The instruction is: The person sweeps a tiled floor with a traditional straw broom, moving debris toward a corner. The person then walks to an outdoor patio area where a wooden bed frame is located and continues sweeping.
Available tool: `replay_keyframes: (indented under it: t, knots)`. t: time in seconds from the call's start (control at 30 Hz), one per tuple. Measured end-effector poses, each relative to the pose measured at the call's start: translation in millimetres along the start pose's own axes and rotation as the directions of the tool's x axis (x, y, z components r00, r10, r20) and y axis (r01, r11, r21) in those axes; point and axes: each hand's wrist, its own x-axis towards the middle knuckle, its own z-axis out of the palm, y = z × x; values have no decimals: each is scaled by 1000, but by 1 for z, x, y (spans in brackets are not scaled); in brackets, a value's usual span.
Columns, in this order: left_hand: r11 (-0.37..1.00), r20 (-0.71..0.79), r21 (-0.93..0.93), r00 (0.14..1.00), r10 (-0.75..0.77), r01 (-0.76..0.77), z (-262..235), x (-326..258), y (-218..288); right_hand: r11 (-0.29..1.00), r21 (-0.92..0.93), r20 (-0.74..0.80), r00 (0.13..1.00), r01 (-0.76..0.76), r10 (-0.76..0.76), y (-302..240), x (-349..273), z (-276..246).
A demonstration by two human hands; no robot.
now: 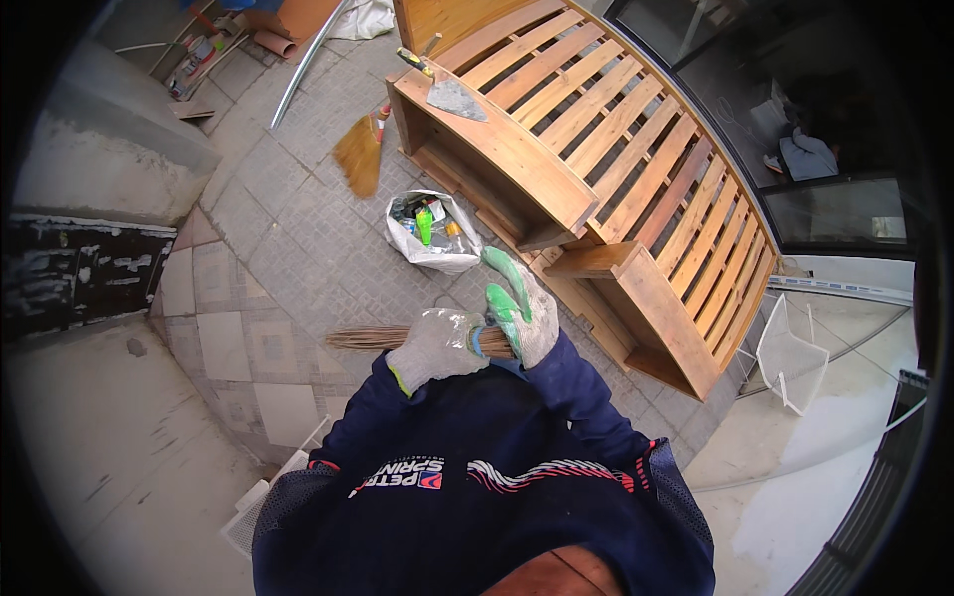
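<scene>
My left hand (437, 346), in a dirty white-grey work glove, is wrapped round a stick broom (363, 338) held crosswise before my chest. Its thin brown sticks point left, and a blue band shows beside the glove. At the bundle's right end is my right hand (525, 308), its glove white with green-coated fingers. Those fingers are stretched forward and apart; the palm seems to rest against the butt of the sticks. Just beyond my hands, a white sack (437, 260) stands open on the paving with bottles and a bright green item inside.
A slatted wooden bed frame (616, 139) with open drawer boxes takes up the right side. On its corner lies a trowel (457, 99). A straw broom (360, 157) leans beside it. Farther back are a metal strip (303, 74) and scrap; a white wire rack (792, 353) is at right.
</scene>
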Motion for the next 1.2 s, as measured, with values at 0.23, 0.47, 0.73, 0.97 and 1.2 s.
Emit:
replay_keyframes:
  t: [0.23,0.47,0.73,0.97,1.2]
  knots:
    - [937,-278,-68,895,-348,343,-55,-48,-85,902,373,-202,930,-217,307,129,-27,-26]
    - [912,-681,-175,624,-383,370,-144,-46,-136,687,494,-304,634,-533,711,338,-72,-66]
    - [937,-734,-232,584,-345,262,-206,26,-184,363,393,-125,341,-845,932,342,-61,-51]
    - [888,-609,-444,688,-395,117,-197,137,-324,249,393,-250,157,-885,955,336,-55,-12]
    - [707,-336,-707,876,-345,7,-138,257,-445,-65,513,-220,-204,-856,954,254,-84,150]
